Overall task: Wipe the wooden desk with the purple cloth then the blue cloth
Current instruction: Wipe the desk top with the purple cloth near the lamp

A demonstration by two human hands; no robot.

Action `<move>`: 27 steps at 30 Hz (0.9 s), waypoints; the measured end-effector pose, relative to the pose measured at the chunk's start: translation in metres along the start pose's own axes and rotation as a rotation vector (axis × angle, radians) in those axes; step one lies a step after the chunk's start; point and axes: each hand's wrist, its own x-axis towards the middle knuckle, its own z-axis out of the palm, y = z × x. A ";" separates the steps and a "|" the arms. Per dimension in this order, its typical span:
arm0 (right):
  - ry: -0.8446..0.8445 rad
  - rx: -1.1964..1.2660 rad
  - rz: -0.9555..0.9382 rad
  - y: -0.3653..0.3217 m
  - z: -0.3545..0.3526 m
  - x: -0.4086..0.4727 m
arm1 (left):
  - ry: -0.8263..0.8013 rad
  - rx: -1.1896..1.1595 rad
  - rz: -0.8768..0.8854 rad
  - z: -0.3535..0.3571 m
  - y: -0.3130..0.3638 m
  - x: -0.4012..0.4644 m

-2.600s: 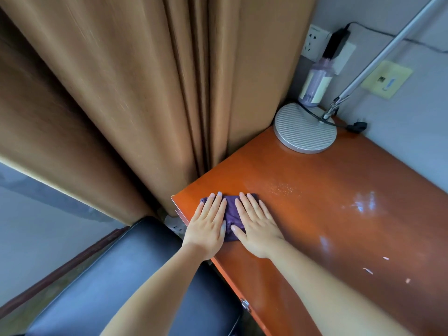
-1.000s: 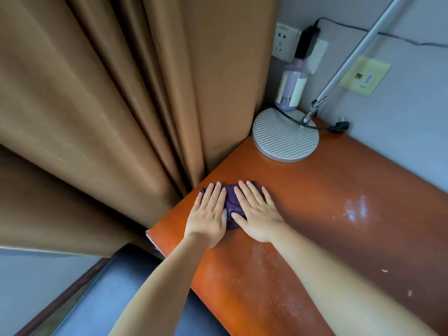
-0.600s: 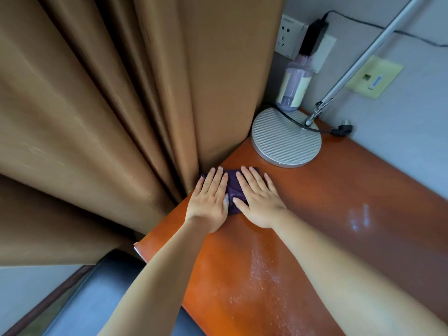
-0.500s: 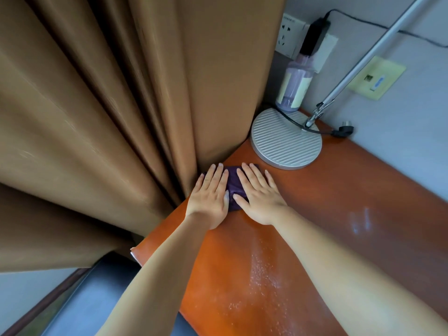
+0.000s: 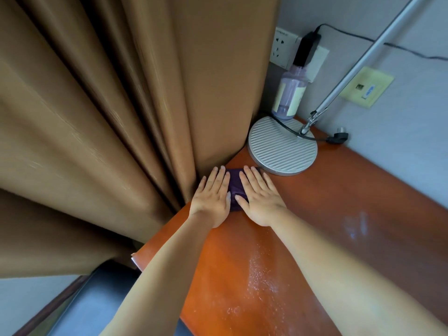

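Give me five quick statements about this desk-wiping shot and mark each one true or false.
1. Both hands press flat on the purple cloth. True: the left hand and right hand lie on it with straight fingers.
2. The cloth sits at the desk's near edge. False: it is far in on the wooden desk, close to the lamp base.
3. A bottle stands behind the lamp base. True.
4. A blue cloth lies beside the purple one. False: no blue cloth is in view.
5. The curtain hangs to the right of the hands. False: it hangs to their left.
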 end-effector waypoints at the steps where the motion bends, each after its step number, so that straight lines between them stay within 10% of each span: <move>1: 0.008 0.006 -0.001 -0.001 0.002 -0.007 | -0.001 0.000 0.006 0.002 0.002 -0.006; 27: -0.053 0.072 0.003 -0.001 0.006 -0.042 | -0.056 -0.086 -0.018 0.000 0.020 -0.030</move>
